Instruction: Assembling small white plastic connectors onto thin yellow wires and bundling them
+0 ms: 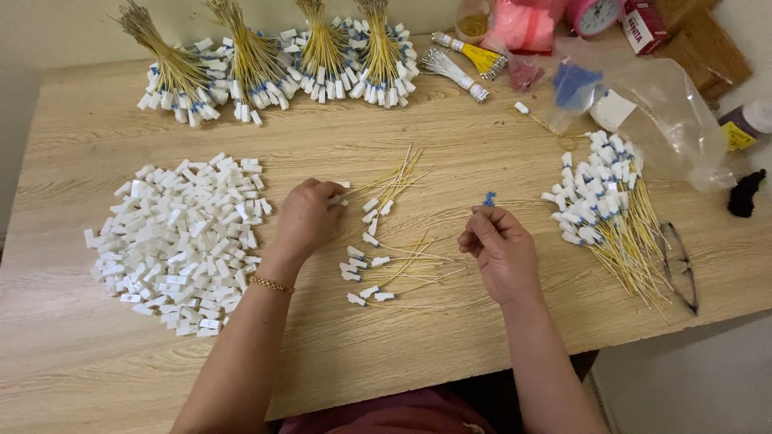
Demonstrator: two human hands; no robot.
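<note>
- The left hand rests on the wooden surface, fingertips pressed together around a small white tag on a yellow wire.
- The right hand is raised, pinching a tiny blue clip.
- Between the hands lies a loose scatter of tagged wires.
- At 9 o'clock sits a heap of white tags.
- At 3 o'clock: a pile of finished wires, with eyeglasses beside it.
- At 12 o'clock: tied bundles; at 1 o'clock, a clear plastic bag.
</note>
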